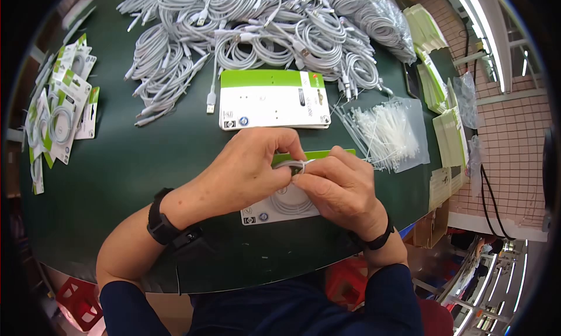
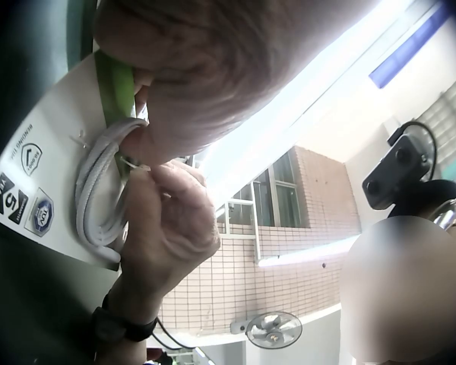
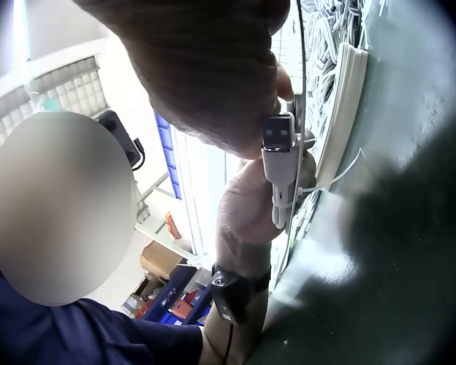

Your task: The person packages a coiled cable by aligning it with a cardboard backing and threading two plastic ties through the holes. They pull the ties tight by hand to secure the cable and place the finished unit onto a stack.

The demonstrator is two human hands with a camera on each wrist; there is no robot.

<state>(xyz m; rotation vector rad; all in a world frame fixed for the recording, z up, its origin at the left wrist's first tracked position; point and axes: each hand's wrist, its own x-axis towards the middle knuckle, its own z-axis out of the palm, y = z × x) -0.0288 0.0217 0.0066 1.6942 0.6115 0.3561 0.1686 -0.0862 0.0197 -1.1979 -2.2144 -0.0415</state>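
A white and green card (image 1: 255, 214) lies under both hands in the head view, a coiled light grey cable (image 1: 290, 206) against its face. My left hand (image 1: 242, 166) pinches the upper part of the coil. Close beside it, the right hand (image 1: 345, 190) pinches a thin white tie at the coil; its fingertips nearly meet the left ones. The left wrist view shows the coil (image 2: 99, 190) standing out from the card (image 2: 57, 144). In the right wrist view a USB plug (image 3: 280, 156) lies along the card, and a tie end (image 3: 346, 171) sticks out behind.
Beyond the hands lies a stack of cards (image 1: 263, 99), with a large heap of coiled cables (image 1: 234, 20) behind. White ties (image 1: 385, 128) lie on a clear bag at right. Packed cards (image 1: 64, 102) lie at left, more card stacks (image 1: 450, 137) along the right edge.
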